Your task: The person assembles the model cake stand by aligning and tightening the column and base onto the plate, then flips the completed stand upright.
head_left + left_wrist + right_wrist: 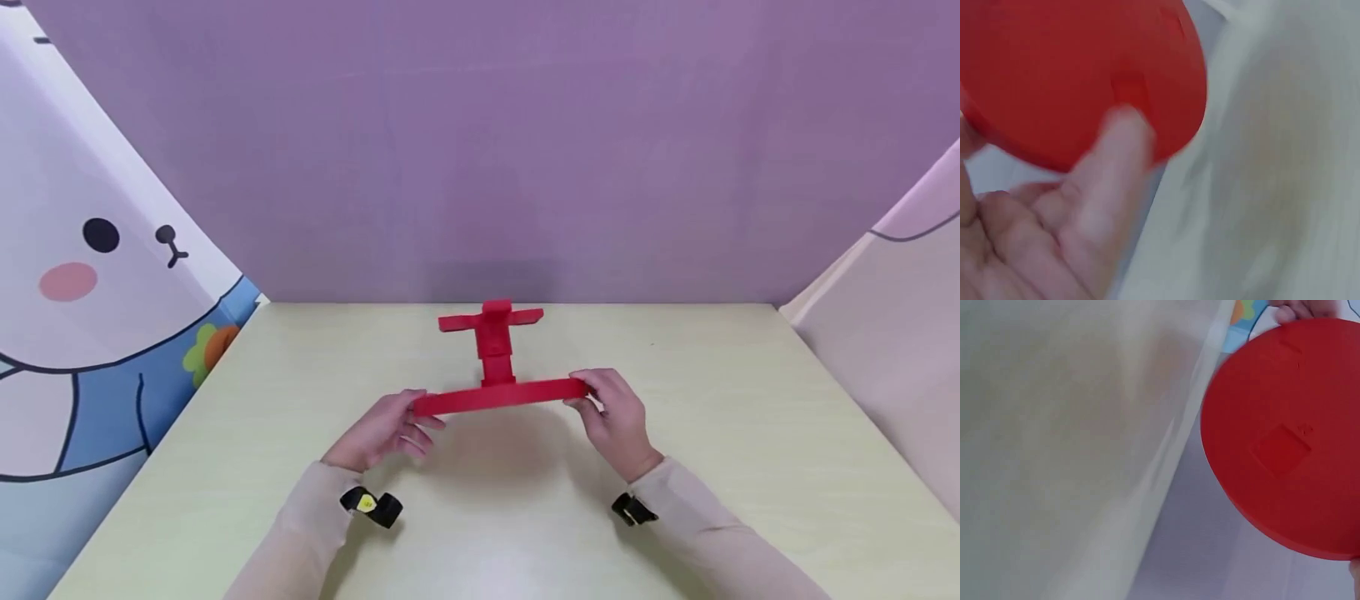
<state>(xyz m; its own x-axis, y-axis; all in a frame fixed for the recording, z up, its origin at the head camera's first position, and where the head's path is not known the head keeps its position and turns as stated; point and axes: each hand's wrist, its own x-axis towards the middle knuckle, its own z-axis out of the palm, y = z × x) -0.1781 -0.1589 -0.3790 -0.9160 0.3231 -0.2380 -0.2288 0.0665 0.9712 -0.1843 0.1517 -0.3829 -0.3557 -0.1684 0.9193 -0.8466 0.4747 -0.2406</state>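
A red stand (495, 340) with a round base (501, 396) is held up over the table, its base edge-on in the head view. From the base a post runs away from me to a crossbar (460, 322). My left hand (390, 429) grips the base's left edge; in the left wrist view a blurred digit lies against the flat red face (1072, 69). On the other side my right hand (615, 417) pinches the right edge between thumb and fingers. The right wrist view shows a square recess (1281, 450) in the base's flat face.
The pale wood-grain table (727, 400) carries a shadow under the base. Behind it rises a purple panel (495, 150). A cartoon-printed panel (112, 333) stands at the left and a pale one (892, 333) at the right.
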